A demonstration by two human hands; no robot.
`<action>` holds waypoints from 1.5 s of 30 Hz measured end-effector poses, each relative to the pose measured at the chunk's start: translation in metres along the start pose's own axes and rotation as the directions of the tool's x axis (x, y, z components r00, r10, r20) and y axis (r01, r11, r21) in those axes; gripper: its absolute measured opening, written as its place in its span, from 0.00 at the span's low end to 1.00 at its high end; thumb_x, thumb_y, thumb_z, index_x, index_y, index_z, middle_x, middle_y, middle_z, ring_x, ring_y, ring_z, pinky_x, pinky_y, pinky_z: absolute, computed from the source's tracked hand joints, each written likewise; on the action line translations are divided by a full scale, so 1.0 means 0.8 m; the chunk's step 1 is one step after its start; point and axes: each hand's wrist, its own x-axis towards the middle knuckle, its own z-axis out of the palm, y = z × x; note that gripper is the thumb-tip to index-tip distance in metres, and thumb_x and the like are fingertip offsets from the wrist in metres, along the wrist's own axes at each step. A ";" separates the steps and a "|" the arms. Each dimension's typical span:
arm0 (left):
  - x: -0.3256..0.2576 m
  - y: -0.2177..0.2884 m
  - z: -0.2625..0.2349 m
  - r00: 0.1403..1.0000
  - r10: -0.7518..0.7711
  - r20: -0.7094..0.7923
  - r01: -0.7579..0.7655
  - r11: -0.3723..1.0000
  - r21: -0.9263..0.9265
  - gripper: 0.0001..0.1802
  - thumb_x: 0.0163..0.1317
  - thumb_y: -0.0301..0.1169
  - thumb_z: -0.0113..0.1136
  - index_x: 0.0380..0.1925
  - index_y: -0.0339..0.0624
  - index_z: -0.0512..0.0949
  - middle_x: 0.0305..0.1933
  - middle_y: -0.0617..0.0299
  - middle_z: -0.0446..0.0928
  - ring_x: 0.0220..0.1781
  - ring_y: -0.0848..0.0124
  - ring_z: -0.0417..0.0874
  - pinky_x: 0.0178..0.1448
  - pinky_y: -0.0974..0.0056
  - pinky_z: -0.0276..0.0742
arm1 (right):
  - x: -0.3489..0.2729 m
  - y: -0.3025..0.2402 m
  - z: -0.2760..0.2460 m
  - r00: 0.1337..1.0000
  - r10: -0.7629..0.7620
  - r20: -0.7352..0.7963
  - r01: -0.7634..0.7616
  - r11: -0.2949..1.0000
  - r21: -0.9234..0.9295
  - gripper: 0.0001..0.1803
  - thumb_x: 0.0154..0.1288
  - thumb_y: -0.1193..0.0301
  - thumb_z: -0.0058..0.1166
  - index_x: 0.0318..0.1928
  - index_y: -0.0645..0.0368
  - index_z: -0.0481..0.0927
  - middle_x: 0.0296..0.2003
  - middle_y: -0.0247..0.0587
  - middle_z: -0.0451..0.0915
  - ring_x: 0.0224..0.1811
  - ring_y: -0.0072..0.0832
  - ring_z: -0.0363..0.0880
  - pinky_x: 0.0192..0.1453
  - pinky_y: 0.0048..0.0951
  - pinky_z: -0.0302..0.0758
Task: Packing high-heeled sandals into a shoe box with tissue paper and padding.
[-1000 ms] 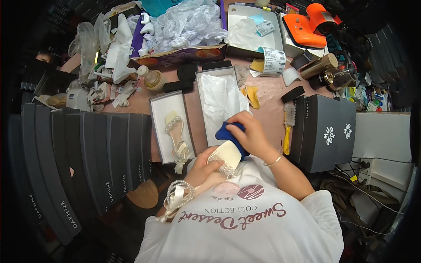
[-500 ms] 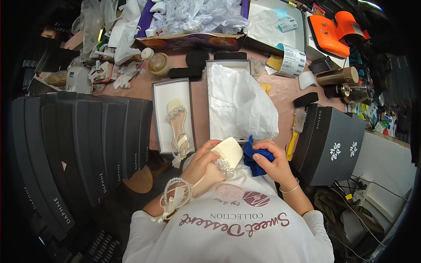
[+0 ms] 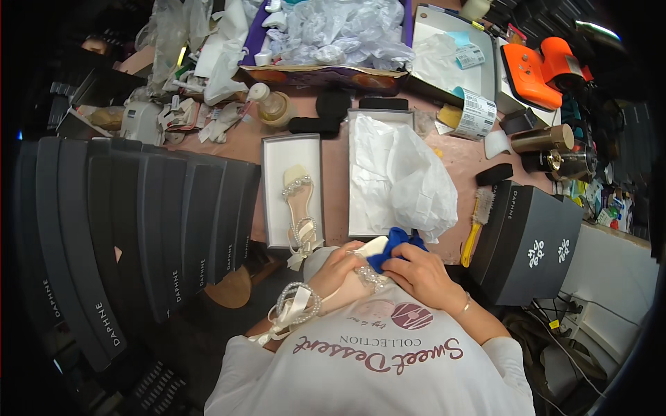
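Observation:
My left hand [image 3: 336, 270] is closed around the front part of a cream sandal [image 3: 340, 297] held against my shirt. The sandal has a beaded toe strap, a pearl ankle strap and a ribbon bow that hangs over my left forearm. In my right hand [image 3: 420, 276] is a blue cloth [image 3: 397, 248], bunched and pressed onto the sandal's toe end, which it partly covers. A matching sandal [image 3: 300, 201] lies in the left open shoebox part [image 3: 269, 187] on the table. Beside it, white tissue paper [image 3: 399, 177] fills another open box part [image 3: 355, 225].
Dark shoeboxes [image 3: 146, 229] stand in a long row at left; more shoeboxes [image 3: 534, 243] stand at right. Near those lies a yellow-handled brush [image 3: 474, 232]. Farther back are a bottle [image 3: 272, 104], a purple-edged carton [image 3: 319, 78] of crumpled plastic, a label roll [image 3: 475, 114] and an orange device [image 3: 531, 76].
My right hand has moved left and brought the blue cloth from beside the sandal onto its toe. The whole view has shifted slightly, so the table things appear farther right and lower.

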 end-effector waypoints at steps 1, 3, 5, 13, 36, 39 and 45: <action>0.000 0.005 0.003 0.999 0.046 0.027 -0.047 0.997 0.059 0.22 0.60 0.30 0.51 0.53 0.29 0.69 0.47 0.57 0.74 0.48 0.76 0.74 0.54 0.73 0.68 | -0.001 -0.002 -0.001 0.999 0.009 0.044 -0.008 1.000 -0.007 0.08 0.53 0.71 0.61 0.36 0.55 0.81 0.35 0.36 0.76 0.36 0.35 0.78 0.33 0.34 0.75; -0.004 0.024 0.013 0.998 -0.057 -0.031 0.061 0.990 0.131 0.21 0.61 0.30 0.51 0.53 0.29 0.69 0.47 0.59 0.74 0.49 0.77 0.74 0.54 0.73 0.68 | 0.017 0.007 0.013 0.999 -0.011 -0.046 0.008 0.997 -0.075 0.08 0.52 0.72 0.62 0.35 0.54 0.81 0.35 0.36 0.76 0.35 0.35 0.78 0.33 0.34 0.75; 0.001 0.013 0.005 0.995 -0.086 0.044 0.086 0.996 0.011 0.23 0.61 0.31 0.49 0.55 0.31 0.68 0.49 0.58 0.74 0.51 0.76 0.73 0.57 0.72 0.66 | 0.043 0.008 0.027 0.995 0.013 -0.097 -0.027 0.989 -0.145 0.08 0.52 0.71 0.62 0.35 0.54 0.82 0.35 0.36 0.76 0.35 0.35 0.78 0.33 0.34 0.75; 0.006 0.020 0.008 1.000 0.005 -0.031 -0.004 0.999 0.043 0.21 0.63 0.32 0.50 0.53 0.29 0.69 0.47 0.58 0.74 0.48 0.76 0.73 0.54 0.72 0.68 | 0.040 0.005 0.017 0.997 0.010 -0.081 -0.020 0.992 -0.122 0.08 0.54 0.72 0.60 0.36 0.55 0.81 0.35 0.38 0.76 0.36 0.36 0.78 0.35 0.35 0.75; 0.074 -0.105 -0.217 0.893 -0.133 -0.430 -0.094 0.879 -0.467 0.15 0.62 0.29 0.56 0.47 0.34 0.74 0.36 0.56 0.79 0.33 0.68 0.83 0.38 0.63 0.83 | 0.045 0.050 0.011 0.970 0.244 -0.002 -0.236 0.941 0.243 0.10 0.58 0.73 0.60 0.40 0.63 0.80 0.34 0.45 0.77 0.37 0.39 0.78 0.43 0.32 0.73; 0.022 -0.066 -0.200 0.888 -0.101 -0.448 -0.069 0.935 -0.347 0.15 0.61 0.27 0.56 0.48 0.33 0.73 0.37 0.57 0.79 0.34 0.70 0.83 0.37 0.64 0.83 | 0.045 0.042 -0.005 0.970 0.241 0.015 -0.237 0.935 0.265 0.11 0.59 0.71 0.60 0.41 0.63 0.80 0.34 0.45 0.77 0.38 0.37 0.78 0.45 0.31 0.73; -0.069 0.036 -0.097 0.998 -0.059 0.017 0.061 0.995 -0.084 0.24 0.61 0.23 0.57 0.58 0.30 0.68 0.46 0.58 0.79 0.42 0.77 0.81 0.46 0.72 0.78 | 0.052 0.044 0.014 0.896 0.436 -0.086 -0.316 0.761 0.566 0.16 0.58 0.69 0.63 0.44 0.64 0.79 0.36 0.39 0.77 0.39 0.28 0.76 0.49 0.28 0.72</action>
